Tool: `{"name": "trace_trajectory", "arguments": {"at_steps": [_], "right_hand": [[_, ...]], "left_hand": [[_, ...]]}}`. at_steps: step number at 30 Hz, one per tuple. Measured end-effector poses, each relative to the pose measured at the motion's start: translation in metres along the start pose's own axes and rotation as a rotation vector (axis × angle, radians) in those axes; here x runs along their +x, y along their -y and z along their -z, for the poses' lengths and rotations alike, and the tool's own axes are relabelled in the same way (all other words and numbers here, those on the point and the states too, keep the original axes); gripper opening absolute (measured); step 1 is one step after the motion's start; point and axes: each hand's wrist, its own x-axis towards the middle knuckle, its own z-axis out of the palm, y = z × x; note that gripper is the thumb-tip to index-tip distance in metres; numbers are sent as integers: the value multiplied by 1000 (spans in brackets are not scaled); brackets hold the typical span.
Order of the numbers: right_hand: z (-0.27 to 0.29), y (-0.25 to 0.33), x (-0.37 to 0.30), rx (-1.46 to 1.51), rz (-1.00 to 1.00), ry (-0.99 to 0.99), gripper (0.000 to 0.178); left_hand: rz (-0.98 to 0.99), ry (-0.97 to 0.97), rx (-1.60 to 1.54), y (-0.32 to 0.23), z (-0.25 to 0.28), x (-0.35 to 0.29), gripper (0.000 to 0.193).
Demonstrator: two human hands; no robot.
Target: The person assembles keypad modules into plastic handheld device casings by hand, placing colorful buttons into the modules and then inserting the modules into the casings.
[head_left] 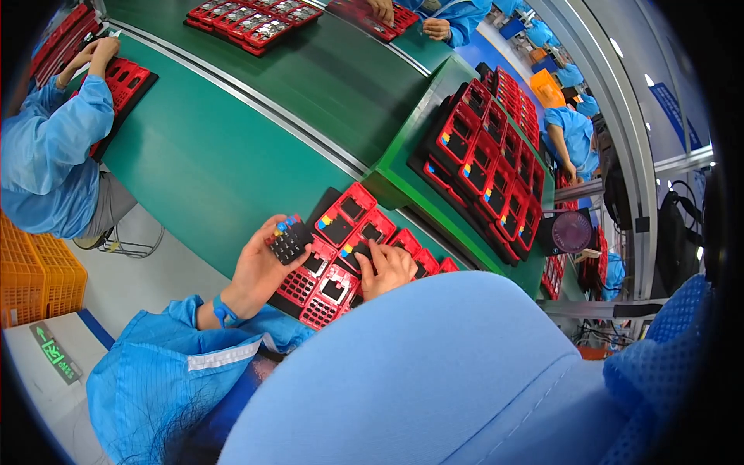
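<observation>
My left hand (260, 267) is closed around a stack of black rubber keypads (291, 242) with blue, yellow and red keys, held up left of a tray. On that dark tray lie red phone housings (358, 203), some with windows at one end, others with a grid of key holes. My right hand (390, 269) is bent over the middle of the tray, its thumb and fingertips on a black keypad (353, 252) at one housing. The hand and my cap brim hide part of the tray's near side.
Right of my tray, a green raised stand (387, 174) bears stacked trays of red housings (484, 167). A belt (310, 85) runs beyond the metal rail, carrying another tray (252, 23). Co-workers in blue sit at left (58, 147) and far side (457, 19). Orange crates (46, 267) stand lower left.
</observation>
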Motion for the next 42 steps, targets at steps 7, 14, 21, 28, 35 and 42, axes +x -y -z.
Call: {"name": "trace_trajectory", "arguments": {"at_steps": [7, 14, 21, 28, 35, 42], "right_hand": [[2, 11, -10, -44, 275, 138, 26], [6, 14, 19, 107, 136, 165, 10], [23, 21, 46, 139, 20, 324, 11], [38, 95, 15, 179, 182, -9, 27], [33, 99, -13, 1, 272, -167, 25], [48, 94, -19, 445, -112, -22, 23]], "left_hand": [[13, 7, 29, 0, -12, -3, 26], [60, 63, -18, 13, -21, -2, 25], [72, 73, 51, 23, -31, -5, 26], [14, 81, 106, 35, -26, -6, 26], [81, 70, 69, 39, -31, -13, 29], [115, 70, 136, 42, -15, -15, 34]]}}
